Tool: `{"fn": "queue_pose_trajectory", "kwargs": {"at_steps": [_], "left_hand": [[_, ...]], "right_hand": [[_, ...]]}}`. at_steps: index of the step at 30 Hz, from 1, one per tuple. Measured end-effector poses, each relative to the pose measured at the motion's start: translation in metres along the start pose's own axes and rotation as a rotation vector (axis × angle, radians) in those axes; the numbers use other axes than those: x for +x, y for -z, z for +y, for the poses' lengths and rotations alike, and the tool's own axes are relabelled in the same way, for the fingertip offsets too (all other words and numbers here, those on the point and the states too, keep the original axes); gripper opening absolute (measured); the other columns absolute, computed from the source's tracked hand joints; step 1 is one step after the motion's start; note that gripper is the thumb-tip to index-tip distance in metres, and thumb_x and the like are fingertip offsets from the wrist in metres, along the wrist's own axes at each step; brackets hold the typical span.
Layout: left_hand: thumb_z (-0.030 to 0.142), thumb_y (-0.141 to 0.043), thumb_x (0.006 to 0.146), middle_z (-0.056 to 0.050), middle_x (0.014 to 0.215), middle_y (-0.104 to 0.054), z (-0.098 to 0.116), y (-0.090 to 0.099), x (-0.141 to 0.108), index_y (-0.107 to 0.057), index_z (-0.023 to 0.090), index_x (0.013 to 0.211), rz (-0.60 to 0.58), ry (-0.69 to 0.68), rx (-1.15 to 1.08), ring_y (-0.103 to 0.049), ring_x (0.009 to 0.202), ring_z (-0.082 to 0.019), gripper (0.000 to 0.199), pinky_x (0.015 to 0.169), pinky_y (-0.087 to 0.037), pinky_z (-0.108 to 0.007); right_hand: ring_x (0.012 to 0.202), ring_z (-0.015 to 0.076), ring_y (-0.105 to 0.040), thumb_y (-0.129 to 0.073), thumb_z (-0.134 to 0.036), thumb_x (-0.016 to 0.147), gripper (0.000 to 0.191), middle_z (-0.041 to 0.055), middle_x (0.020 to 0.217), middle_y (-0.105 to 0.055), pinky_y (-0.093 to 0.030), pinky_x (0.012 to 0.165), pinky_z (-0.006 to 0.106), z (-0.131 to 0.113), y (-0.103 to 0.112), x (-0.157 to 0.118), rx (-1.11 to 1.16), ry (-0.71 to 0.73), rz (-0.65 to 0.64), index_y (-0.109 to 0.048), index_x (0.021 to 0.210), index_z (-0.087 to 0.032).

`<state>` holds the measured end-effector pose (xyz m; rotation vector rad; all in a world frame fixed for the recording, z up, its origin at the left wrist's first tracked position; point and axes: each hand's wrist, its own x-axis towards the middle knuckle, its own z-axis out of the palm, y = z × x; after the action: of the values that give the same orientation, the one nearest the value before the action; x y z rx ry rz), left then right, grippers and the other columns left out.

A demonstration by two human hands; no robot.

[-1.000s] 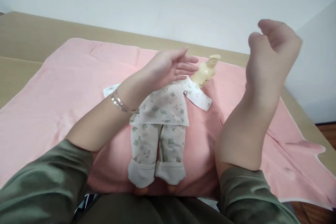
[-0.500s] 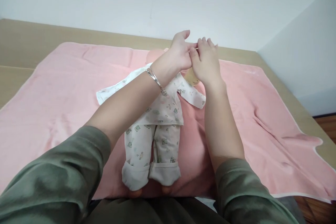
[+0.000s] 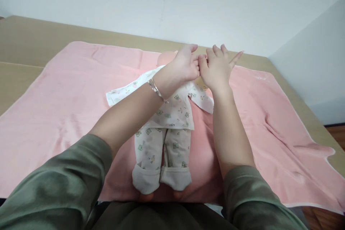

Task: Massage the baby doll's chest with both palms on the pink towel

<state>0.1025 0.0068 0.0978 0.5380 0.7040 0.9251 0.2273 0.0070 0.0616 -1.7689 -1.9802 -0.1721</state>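
From here I see the blanket (image 3: 269, 115) lying on the table (image 3: 309, 122), with the wall (image 3: 107, 0) behind it. The doll (image 3: 175, 111) is on the blanket. Its head points to the wall, and its feet are at the near edge, closest to me. The bottle (image 3: 201, 83) is near the doll's top, on the right, mostly hidden by my hands (image 3: 217, 70). The floor (image 3: 336, 134) is past the table's right end.

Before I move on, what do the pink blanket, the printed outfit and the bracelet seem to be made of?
Pink blanket: soft, matte cloth, perhaps fleece, judging by its smooth folds.
Printed outfit: thin, matte fabric, likely cotton, with turned-up cuffs.
Bracelet: polished, silver-coloured, probably metal given its bright glints; plating can't be ruled out.
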Motion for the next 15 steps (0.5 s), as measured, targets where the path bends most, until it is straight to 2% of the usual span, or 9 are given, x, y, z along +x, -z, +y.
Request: {"fn": "queue_pose_trajectory", "kwargs": {"at_steps": [4, 7, 10, 13, 15], "left_hand": [[0.042, -0.039, 0.102, -0.014, 0.163, -0.052, -0.005, 0.019, -0.034, -0.038, 0.017, 0.161, -0.018, 0.011, 0.058, -0.042, 0.158, -0.029, 0.064, 0.127, -0.042, -0.044], [0.05, -0.036, 0.1, -0.014, 0.168, -0.045, -0.005, 0.034, -0.062, -0.036, 0.016, 0.163, -0.07, -0.02, 0.157, -0.033, 0.161, -0.03, 0.072, 0.128, -0.039, -0.045], [0.052, -0.025, 0.102, -0.009, 0.164, -0.052, 0.001, 0.04, -0.09, -0.044, 0.018, 0.159, -0.123, -0.1, 0.24, -0.03, 0.162, -0.029, 0.069, 0.128, -0.039, -0.047], [0.05, -0.012, 0.104, -0.004, 0.159, -0.058, 0.01, 0.038, -0.121, -0.05, 0.02, 0.155, -0.196, -0.166, 0.316, -0.024, 0.163, -0.029, 0.071, 0.126, -0.04, -0.052], [0.051, -0.008, 0.105, -0.002, 0.159, -0.058, 0.016, 0.035, -0.141, -0.046, 0.018, 0.158, -0.237, -0.203, 0.316, -0.021, 0.163, -0.029, 0.073, 0.126, -0.04, -0.053]], "right_hand": [[0.163, 0.0414, -0.025, -0.023, -0.051, 0.107, 0.06, 0.0156, 0.171, -0.04, 0.003, 0.121, 0.085, -0.006, 0.002, -0.003, -0.016, -0.016, -0.005, -0.051, 0.153, -0.023], [0.166, 0.0431, -0.014, -0.033, -0.052, 0.105, 0.061, 0.0131, 0.177, -0.026, 0.006, 0.12, 0.086, -0.019, 0.01, -0.01, 0.045, -0.039, 0.022, -0.041, 0.16, -0.025], [0.167, 0.0403, -0.007, -0.038, -0.048, 0.104, 0.063, 0.0086, 0.181, -0.014, 0.013, 0.123, 0.081, -0.04, 0.026, -0.023, 0.161, -0.002, 0.048, -0.034, 0.163, -0.027], [0.168, 0.0354, -0.009, -0.033, -0.047, 0.107, 0.059, 0.0013, 0.18, -0.017, 0.014, 0.128, 0.074, -0.063, 0.043, -0.04, 0.33, 0.053, 0.082, -0.033, 0.164, -0.033], [0.169, 0.0326, -0.009, -0.025, -0.05, 0.109, 0.057, -0.0029, 0.179, -0.021, 0.012, 0.131, 0.072, -0.077, 0.051, -0.052, 0.425, 0.091, 0.145, -0.031, 0.164, -0.038]]}}
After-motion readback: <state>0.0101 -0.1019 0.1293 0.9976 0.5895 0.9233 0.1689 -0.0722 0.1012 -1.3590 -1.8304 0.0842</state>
